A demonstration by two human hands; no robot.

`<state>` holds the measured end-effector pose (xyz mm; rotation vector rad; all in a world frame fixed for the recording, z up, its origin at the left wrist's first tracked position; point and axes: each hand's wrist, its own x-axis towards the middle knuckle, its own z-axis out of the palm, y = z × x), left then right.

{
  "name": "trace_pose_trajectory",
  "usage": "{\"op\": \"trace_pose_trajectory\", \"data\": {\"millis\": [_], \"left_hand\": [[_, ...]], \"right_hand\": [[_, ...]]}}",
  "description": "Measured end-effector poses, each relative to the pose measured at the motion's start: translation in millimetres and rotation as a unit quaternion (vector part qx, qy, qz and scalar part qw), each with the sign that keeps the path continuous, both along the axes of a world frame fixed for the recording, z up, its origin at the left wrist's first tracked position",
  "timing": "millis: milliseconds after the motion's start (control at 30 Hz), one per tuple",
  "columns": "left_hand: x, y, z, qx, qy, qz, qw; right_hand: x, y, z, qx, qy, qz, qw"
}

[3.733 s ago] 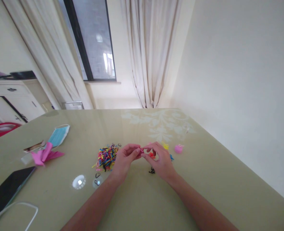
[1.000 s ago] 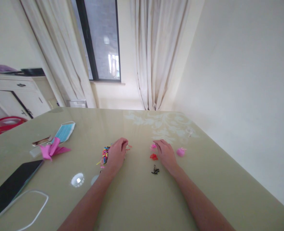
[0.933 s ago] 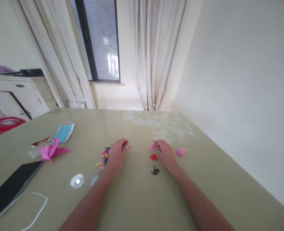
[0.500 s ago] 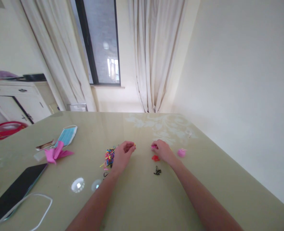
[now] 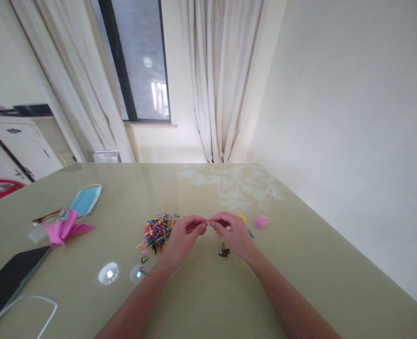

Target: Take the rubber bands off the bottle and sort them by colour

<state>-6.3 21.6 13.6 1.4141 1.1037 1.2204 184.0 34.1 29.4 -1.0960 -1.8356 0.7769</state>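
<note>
My left hand (image 5: 186, 235) and my right hand (image 5: 232, 231) meet at the fingertips above the table, both closed in a pinch. Between them shows a tiny yellowish rubber band (image 5: 208, 222), mostly covered by the fingers. Just left of my left hand lies a pile of mixed-colour small rubber bands (image 5: 156, 234), partly hidden by that hand. A small group of black bands (image 5: 224, 251) sits below my right hand. Yellow bands (image 5: 242, 217) and blue bands (image 5: 251, 234) peek out behind it.
A pink round item (image 5: 260, 221) lies right of my hands. At left are a blue face mask (image 5: 85, 201), a pink folded piece (image 5: 67, 230), a dark tablet-like slab (image 5: 15, 270) and a white cable (image 5: 49, 308). A wall (image 5: 353, 165) borders the table's right side.
My right hand has moved left from the pink bands, and my left hand slightly right, so their fingertips now meet at the small band. The view has shifted slightly to the right.
</note>
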Motion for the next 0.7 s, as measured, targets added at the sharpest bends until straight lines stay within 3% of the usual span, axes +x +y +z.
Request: {"op": "trace_pose_trajectory", "data": {"millis": [200, 567, 633, 700], "left_hand": [[0.9, -2.6, -1.0, -0.006, -0.015, -0.005, 1.000], [-2.7, -1.1, -3.8, 0.036, 0.064, -0.010, 0.997], [-6.5, 0.4, -3.6, 0.055, 0.114, -0.011, 0.992], [-12.9, 2.7, -4.8, 0.105, 0.230, 0.016, 0.967]], "right_hand": [[-1.5, -5.8, 1.9, 0.010, -0.009, 0.002, 1.000], [-1.5, -3.9, -0.4, 0.019, -0.014, -0.010, 1.000], [0.6, -3.8, 2.5, 0.059, -0.018, -0.021, 0.998], [5.4, -4.7, 9.1, 0.120, -0.012, -0.034, 0.992]]}}
